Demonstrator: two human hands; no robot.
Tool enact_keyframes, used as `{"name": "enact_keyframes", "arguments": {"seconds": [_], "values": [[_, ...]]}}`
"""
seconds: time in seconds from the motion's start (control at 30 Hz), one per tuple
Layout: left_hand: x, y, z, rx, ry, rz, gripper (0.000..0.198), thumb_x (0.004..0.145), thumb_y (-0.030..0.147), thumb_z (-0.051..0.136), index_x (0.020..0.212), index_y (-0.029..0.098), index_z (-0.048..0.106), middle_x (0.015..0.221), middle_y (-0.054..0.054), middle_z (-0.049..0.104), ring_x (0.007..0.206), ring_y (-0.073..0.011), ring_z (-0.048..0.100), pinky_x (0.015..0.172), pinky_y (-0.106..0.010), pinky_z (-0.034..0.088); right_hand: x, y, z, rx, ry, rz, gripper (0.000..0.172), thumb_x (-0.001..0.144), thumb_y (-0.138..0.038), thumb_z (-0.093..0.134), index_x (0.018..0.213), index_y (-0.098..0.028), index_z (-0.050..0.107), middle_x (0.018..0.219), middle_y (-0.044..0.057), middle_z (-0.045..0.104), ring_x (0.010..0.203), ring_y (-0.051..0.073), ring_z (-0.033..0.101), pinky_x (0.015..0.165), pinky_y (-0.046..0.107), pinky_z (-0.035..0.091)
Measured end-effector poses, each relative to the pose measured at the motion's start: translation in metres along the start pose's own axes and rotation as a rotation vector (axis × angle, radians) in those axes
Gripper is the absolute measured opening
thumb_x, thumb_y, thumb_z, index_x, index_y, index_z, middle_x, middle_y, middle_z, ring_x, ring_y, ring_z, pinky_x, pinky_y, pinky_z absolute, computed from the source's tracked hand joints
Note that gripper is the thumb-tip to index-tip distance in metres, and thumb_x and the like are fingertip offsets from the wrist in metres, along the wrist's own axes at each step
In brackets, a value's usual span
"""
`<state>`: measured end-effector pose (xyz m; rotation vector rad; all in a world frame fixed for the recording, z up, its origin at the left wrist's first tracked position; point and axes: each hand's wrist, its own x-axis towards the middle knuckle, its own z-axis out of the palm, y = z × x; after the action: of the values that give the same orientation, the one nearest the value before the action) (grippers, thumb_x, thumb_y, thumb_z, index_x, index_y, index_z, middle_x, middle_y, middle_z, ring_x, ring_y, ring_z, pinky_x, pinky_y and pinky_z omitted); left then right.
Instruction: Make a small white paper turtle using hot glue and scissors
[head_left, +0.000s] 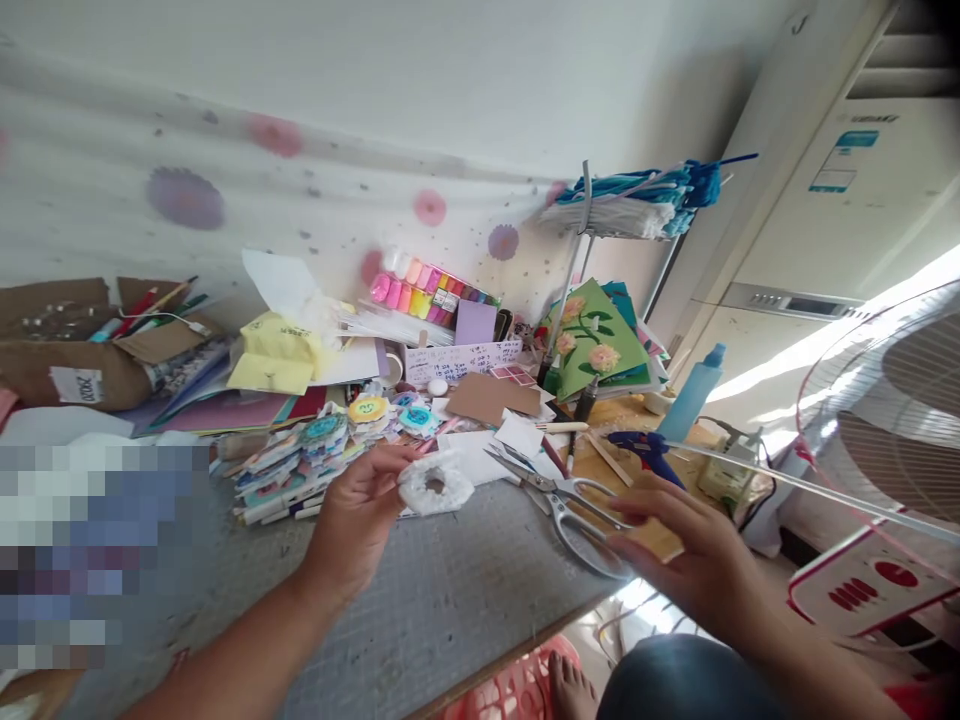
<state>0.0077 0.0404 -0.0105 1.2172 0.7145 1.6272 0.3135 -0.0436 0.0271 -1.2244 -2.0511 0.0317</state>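
Observation:
My left hand (358, 515) is closed on a white ring-shaped fluffy piece (435, 487), held a little above the grey table top (450, 600). My right hand (686, 555) has its fingers through the handles of a pair of metal scissors (559, 490). The scissor blades are open and point left toward the white piece. A stack of round craft pieces on sticks (300, 460) lies just behind my left hand.
Behind stand a box of coloured clay (431, 290), papers, a green flower card (596, 345), a blue glue gun (649, 450), a blue bottle (694, 395) and a wire rack (622, 205). A fan (892, 410) stands at the right. A bare foot (570, 685) and red stool show below.

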Motion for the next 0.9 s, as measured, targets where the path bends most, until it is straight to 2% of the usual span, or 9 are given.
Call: {"name": "enact_keyframes", "arguments": {"seconds": [0.1, 0.2, 0.27, 0.37, 0.47, 0.53, 0.67, 0.73, 0.9], "values": [[-0.006, 0.004, 0.004, -0.010, -0.066, 0.002, 0.011, 0.066, 0.021, 0.079, 0.069, 0.022, 0.068, 0.088, 0.000, 0.068, 0.091, -0.0179, 0.062, 0.083, -0.031, 0.048, 0.035, -0.038, 0.031, 0.070, -0.034, -0.151, 0.060, 0.075, -0.034, 0.074, 0.129, -0.022, 0.049, 0.121, 0.013, 0.056, 0.111, 0.027, 0.055, 0.091, 0.035, 0.049], [-0.010, 0.007, 0.007, 0.008, -0.140, -0.025, 0.009, 0.070, 0.016, 0.075, 0.069, 0.021, 0.067, 0.089, 0.000, 0.065, 0.086, -0.0157, 0.061, 0.080, -0.028, 0.047, 0.062, -0.054, 0.058, 0.143, -0.076, -0.232, 0.080, 0.068, -0.034, 0.080, 0.136, -0.020, 0.040, 0.130, 0.015, 0.048, 0.122, 0.029, 0.046, 0.101, 0.040, 0.042], [-0.012, 0.007, 0.007, 0.016, -0.173, -0.036, 0.010, 0.072, 0.014, 0.073, 0.069, 0.022, 0.067, 0.090, 0.000, 0.064, 0.087, -0.0158, 0.059, 0.080, -0.028, 0.047, 0.071, -0.059, 0.071, 0.206, -0.045, -0.250, 0.076, 0.065, -0.025, 0.081, 0.131, -0.020, 0.044, 0.128, 0.015, 0.049, 0.121, 0.028, 0.046, 0.101, 0.040, 0.041], [-0.011, 0.004, 0.006, 0.019, -0.206, -0.038, 0.010, 0.075, 0.013, 0.070, 0.072, 0.023, 0.067, 0.091, 0.000, 0.063, 0.087, -0.0162, 0.058, 0.080, -0.028, 0.046, 0.078, -0.062, 0.082, 0.301, 0.034, -0.257, 0.053, 0.064, -0.007, 0.073, 0.112, -0.020, 0.056, 0.117, 0.011, 0.055, 0.112, 0.025, 0.052, 0.095, 0.036, 0.043], [-0.010, 0.000, 0.002, 0.100, -0.231, -0.002, 0.010, 0.077, 0.013, 0.068, 0.074, 0.023, 0.066, 0.091, 0.000, 0.062, 0.091, -0.0171, 0.058, 0.083, -0.029, 0.045, 0.083, -0.063, 0.086, 0.371, 0.077, -0.278, 0.032, 0.066, -0.003, 0.067, 0.093, -0.019, 0.062, 0.106, 0.009, 0.059, 0.101, 0.022, 0.057, 0.088, 0.034, 0.045], [-0.009, -0.001, -0.001, 0.200, -0.256, 0.055, 0.014, 0.076, 0.014, 0.069, 0.084, 0.025, 0.066, 0.100, -0.002, 0.061, 0.100, -0.0201, 0.057, 0.088, -0.031, 0.044, 0.086, -0.063, 0.086, 0.393, 0.087, -0.280, 0.025, 0.068, -0.004, 0.066, 0.088, -0.018, 0.062, 0.102, 0.009, 0.060, 0.098, 0.022, 0.058, 0.086, 0.034, 0.046], [-0.009, 0.001, -0.007, 0.391, -0.305, 0.206, 0.047, 0.072, 0.017, 0.073, 0.115, 0.030, 0.056, 0.126, -0.008, 0.051, 0.123, -0.0283, 0.045, 0.102, -0.042, 0.036, 0.090, -0.062, 0.084, 0.410, 0.089, -0.269, 0.019, 0.069, -0.005, 0.066, 0.083, -0.016, 0.063, 0.099, 0.010, 0.061, 0.097, 0.022, 0.058, 0.085, 0.034, 0.046], [-0.011, 0.004, -0.008, 0.455, -0.353, 0.267, 0.044, 0.075, 0.017, 0.071, 0.114, 0.031, 0.056, 0.126, -0.008, 0.049, 0.126, -0.0287, 0.041, 0.106, -0.046, 0.032, 0.090, -0.060, 0.084, 0.412, 0.084, -0.267, 0.017, 0.069, -0.005, 0.066, 0.083, -0.015, 0.064, 0.099, 0.011, 0.061, 0.096, 0.022, 0.058, 0.085, 0.035, 0.046], [-0.014, 0.012, -0.005, 0.500, -0.382, 0.361, 0.027, 0.079, 0.014, 0.065, 0.101, 0.031, 0.061, 0.115, -0.005, 0.052, 0.114, -0.0239, 0.049, 0.103, -0.045, 0.034, 0.084, -0.058, 0.084, 0.411, 0.048, -0.261, 0.019, 0.067, -0.005, 0.066, 0.083, -0.015, 0.064, 0.098, 0.011, 0.060, 0.096, 0.023, 0.057, 0.083, 0.036, 0.046]]}}
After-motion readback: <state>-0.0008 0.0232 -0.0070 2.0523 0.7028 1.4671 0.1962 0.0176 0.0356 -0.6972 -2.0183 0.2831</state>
